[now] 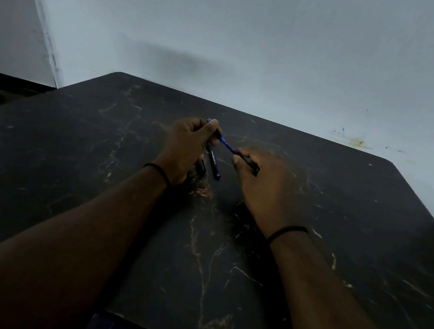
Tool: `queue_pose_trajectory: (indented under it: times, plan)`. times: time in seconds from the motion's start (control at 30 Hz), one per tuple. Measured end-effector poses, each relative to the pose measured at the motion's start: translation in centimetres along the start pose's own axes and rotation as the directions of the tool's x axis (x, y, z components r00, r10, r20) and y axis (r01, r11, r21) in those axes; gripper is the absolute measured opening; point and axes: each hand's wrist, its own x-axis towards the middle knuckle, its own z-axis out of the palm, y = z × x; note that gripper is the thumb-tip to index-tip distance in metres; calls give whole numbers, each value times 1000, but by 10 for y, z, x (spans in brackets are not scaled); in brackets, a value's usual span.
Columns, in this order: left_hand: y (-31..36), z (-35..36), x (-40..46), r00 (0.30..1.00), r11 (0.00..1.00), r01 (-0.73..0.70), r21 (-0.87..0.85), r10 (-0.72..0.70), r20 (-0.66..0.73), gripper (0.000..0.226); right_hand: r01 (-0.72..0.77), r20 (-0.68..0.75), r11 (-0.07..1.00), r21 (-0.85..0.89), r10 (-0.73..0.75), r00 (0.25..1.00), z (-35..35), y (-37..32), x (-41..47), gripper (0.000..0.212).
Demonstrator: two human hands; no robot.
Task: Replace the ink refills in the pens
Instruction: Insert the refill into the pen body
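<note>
My left hand (184, 147) curls around black pens (212, 160), thumb up near a blue tip at the top. My right hand (261, 183) pinches a black pen part (250, 165) between thumb and fingers. A blue refill (227, 144) runs between the two hands, held just above the surface (94, 172). Pen ends stick out below my left hand, one with a blue end. The exact pen count in the left hand is hard to tell. Surface is dark marble-look with pale veins. Thin black bands on both wrists (288, 230). Pale wall (259, 42) behind, with yellowish stains at right.
</note>
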Motion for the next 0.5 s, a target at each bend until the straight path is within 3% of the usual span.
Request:
queue_pose_trajectory:
  times: [0.5]
  plan:
    - [1,5,-2,998,993,63,-96,-65,-14,27,-139,-53,989,48,141,989,2,-5,-1,12]
